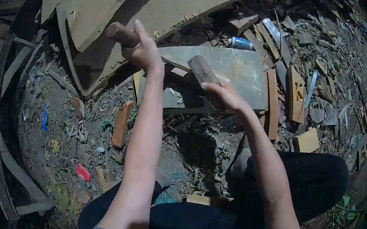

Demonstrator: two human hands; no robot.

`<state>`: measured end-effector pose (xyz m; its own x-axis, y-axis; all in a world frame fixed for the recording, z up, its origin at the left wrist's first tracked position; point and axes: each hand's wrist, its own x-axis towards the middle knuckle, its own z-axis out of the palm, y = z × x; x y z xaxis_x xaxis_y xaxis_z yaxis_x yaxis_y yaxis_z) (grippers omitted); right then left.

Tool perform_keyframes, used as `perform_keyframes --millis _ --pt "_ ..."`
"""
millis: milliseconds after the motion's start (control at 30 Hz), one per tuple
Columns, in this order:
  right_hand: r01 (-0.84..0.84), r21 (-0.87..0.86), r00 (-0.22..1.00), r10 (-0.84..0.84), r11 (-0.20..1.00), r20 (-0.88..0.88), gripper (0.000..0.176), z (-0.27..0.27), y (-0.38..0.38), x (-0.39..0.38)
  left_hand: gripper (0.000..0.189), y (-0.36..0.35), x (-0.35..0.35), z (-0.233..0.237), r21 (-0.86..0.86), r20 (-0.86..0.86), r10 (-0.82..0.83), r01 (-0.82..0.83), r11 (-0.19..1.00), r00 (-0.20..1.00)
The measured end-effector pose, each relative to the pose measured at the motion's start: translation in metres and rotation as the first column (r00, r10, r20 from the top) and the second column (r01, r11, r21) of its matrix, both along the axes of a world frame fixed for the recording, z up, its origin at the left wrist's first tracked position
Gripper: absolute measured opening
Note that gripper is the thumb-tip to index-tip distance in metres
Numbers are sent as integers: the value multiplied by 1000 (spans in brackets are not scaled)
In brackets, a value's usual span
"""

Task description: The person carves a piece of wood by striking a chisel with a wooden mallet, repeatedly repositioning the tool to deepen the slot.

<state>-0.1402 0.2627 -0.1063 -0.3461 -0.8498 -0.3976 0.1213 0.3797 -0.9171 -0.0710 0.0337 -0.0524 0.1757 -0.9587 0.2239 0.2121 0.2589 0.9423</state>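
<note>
My left hand (144,54) is closed around the thick, round wooden handle (122,34) of a tool that looks like a chisel. On the other side of the fist, a thin dark shaft (174,63) points right, toward my right hand. My right hand (224,96) grips a rough rectangular wooden block (203,70), its thumb along the near face; the block's lower end is hidden by the hand. Both hands are above a low grey board (248,83), which carries a few pale shavings and a dark shadow.
Large curved wooden slabs (110,3) lie beyond my left hand. A blue can (240,43) is behind the board. Wood offcuts (296,94) lie at its right, and an orange-brown block (121,124) near my left forearm. Wood scraps litter the ground; a red packet (82,172) is lower left.
</note>
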Motion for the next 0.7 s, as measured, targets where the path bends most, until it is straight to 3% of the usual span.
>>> perform_keyframes --millis 33,67,133,200,267,333,400,433,467,500,533,600,633,700 --pt "-3 -1 1000 3 1000 -1 52 3 0 1 39 12 -4 13 -35 81 118 -116 993 990" --pt "12 4 1000 -12 1000 -12 52 5 1 3 41 29 -3 24 -113 204 140 -119 986 969" --pt "22 4 999 -22 1000 -31 51 0 -1 5 40 34 -10 21 -174 201 125 -91 981 971" --pt "90 -96 963 -111 991 -246 52 -11 -7 8 45 40 -16 21 -255 207 113 -58 965 972" --pt "133 -92 966 -150 987 -212 53 -5 -17 -1 45 45 -16 23 -252 217 119 -62 966 969" --pt "311 -271 910 -368 911 -190 52 47 -20 13 44 45 -11 21 -216 240 88 -35 976 967" --pt "287 -455 854 -440 843 -277 63 122 -23 18 38 40 -11 16 -295 209 133 -67 953 969" --pt "242 -535 790 -484 809 -375 59 164 -20 28 32 37 -15 13 -379 171 166 -90 921 971" --pt "148 -703 689 -582 695 -431 57 174 -29 27 28 31 -16 6 -500 207 241 -109 859 948" --pt "145 -706 682 -586 694 -437 57 186 -33 32 28 28 -19 -8 -500 198 237 -110 859 951" --pt "64 -694 552 -605 717 -574 56 198 -35 39 27 28 -20 -11 -517 205 210 -76 853 956" --pt "-19 -438 213 -425 899 -880 55 213 -33 50 26 30 -21 -14 -504 217 126 1 863 968" --pt "-49 -221 132 -213 974 -968 56 206 -42 45 26 33 -22 -13 -507 217 102 23 862 971" --pt "-71 -177 95 -170 982 -981 56 206 -41 40 25 34 -22 -13 -507 224 68 57 860 972"
